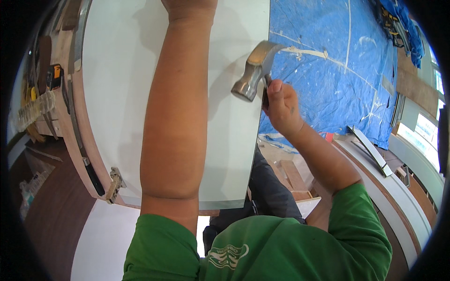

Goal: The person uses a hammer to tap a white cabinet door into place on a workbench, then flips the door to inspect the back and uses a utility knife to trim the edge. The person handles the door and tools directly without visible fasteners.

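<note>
right hand [281, 105] gripping a hammer [253, 75] high on the handle, just under the steel head; fingers wrapped tight, head hanging over the right edge of the white panel [117, 93], just above it, contact impossible to tell. claw pointing up toward the blue tarp [337, 61].

left hand [190, 7] mostly cut off at the top of frame, seemingly resting on the panel's far end; finger state not showing, cannot tell. forearm lying straight along the panel.

handling, judging by looks: hammer head-heavy, rigid, polished steel likely slick; choking up near the head as here giving short controlled taps, lower grip giving more swing. panel looking stiff, smooth, laminate-faced, probably chipping easily at the edges; holding by flat pressure on the face or by the long edges, not the corners. lying across a wood-edged board [70, 131] with a metal hinge [114, 185] at its lower left.

containers: none clearly open in view. clear plastic pack [33, 110] on the left bench, contents too small to tell. dark tool bag [391, 23] at top right on the tarp, contents hidden. wood offcuts [290, 175] loose on the floor below the panel.
</note>
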### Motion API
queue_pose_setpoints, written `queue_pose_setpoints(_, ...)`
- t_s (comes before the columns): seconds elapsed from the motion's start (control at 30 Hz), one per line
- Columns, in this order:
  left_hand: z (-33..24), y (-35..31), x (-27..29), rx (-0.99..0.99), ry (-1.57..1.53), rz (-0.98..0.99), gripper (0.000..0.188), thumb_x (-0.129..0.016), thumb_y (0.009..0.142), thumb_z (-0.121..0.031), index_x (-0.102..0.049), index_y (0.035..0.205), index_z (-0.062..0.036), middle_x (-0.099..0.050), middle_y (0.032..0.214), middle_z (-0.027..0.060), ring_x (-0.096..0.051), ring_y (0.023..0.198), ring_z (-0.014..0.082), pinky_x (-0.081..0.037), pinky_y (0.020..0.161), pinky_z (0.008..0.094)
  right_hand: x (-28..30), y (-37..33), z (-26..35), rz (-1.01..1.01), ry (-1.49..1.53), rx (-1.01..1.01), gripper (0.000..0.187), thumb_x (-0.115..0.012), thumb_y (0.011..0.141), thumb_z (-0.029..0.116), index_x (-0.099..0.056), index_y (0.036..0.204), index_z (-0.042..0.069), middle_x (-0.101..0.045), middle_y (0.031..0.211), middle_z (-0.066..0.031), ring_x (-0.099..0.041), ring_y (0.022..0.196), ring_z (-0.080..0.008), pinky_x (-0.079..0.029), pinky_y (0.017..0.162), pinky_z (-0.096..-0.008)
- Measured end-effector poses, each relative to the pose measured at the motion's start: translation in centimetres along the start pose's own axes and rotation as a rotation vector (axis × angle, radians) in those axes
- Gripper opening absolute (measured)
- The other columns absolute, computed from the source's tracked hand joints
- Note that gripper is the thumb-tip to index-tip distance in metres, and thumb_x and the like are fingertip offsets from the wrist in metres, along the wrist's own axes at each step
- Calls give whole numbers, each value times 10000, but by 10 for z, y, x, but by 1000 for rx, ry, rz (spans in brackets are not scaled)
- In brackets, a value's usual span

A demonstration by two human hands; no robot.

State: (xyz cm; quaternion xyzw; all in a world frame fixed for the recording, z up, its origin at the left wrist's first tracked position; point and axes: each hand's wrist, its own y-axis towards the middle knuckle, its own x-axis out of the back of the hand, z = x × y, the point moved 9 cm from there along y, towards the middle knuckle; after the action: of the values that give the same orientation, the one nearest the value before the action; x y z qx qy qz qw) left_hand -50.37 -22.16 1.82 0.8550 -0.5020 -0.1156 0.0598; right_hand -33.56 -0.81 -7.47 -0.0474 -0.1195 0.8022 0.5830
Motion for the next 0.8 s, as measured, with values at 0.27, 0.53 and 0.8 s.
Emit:
queue_pose_setpoints(0.27, -6, -7, -8, 23, 25, 54, 753, -234, 1104, -551, -653, 1045, 71, -702, 995, 219, -667, 978, 305, -505, 956, 399, -8, -12, -14, -28, 148, -179, 651, -363, 1093, 590, -496, 729, 68, -438, 616, 15, -411, 566, -98, -332, 528, -282)
queue_pose_setpoints(0.53, -11, -14, -12, 17, 33, 33, 665, -290, 1110, -512, -651, 1032, 42, -701, 990, 199, -659, 962, 293, -486, 975, 411, 28, 21, -19, -205, 439, -91, 538, -499, 1061, 529, -623, 939, 20, -496, 609, -1, -449, 513, -89, -359, 482, -253)
queue_pose_setpoints(0.8, 34, 36, 18, 429, -266, 45, 585, -318, 1116, -449, -640, 1059, 37, -704, 992, 196, -660, 971, 290, -481, 973, 402, 18, 14, -25, -213, 614, -168, 290, -725, 983, 288, -611, 952, 22, -467, 613, 25, -437, 494, -80, -370, 459, -251)
